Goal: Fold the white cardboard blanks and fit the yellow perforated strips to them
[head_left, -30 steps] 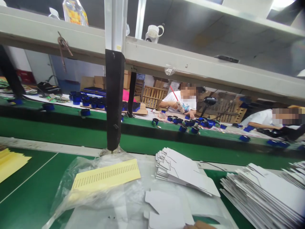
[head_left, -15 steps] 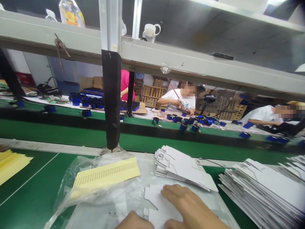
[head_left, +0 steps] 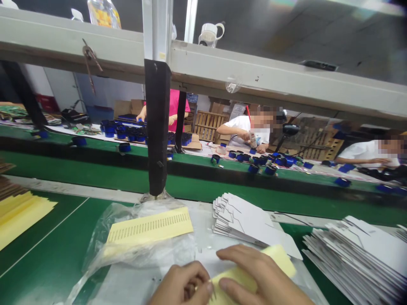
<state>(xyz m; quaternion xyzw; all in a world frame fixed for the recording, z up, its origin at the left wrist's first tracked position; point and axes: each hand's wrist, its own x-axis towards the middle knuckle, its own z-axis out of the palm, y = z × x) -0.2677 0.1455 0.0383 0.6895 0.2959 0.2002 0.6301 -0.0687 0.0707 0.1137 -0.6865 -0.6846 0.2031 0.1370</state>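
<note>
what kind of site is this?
Likely a factory packing or assembly line: a green conveyor belt carrying small blue parts, stacks of flat white die-cut cartons at the near bench, and co-workers seated opposite.

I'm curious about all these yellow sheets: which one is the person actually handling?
The yellow sheet at the bottom, under both hands: right hand lies on it, left hand pinches its edge. The slotted one lies on plastic; the left stack lies untouched.

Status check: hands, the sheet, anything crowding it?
Left hand pinching yellow sheet edge; right hand flat on it. White card stack just behind, apart.
</note>
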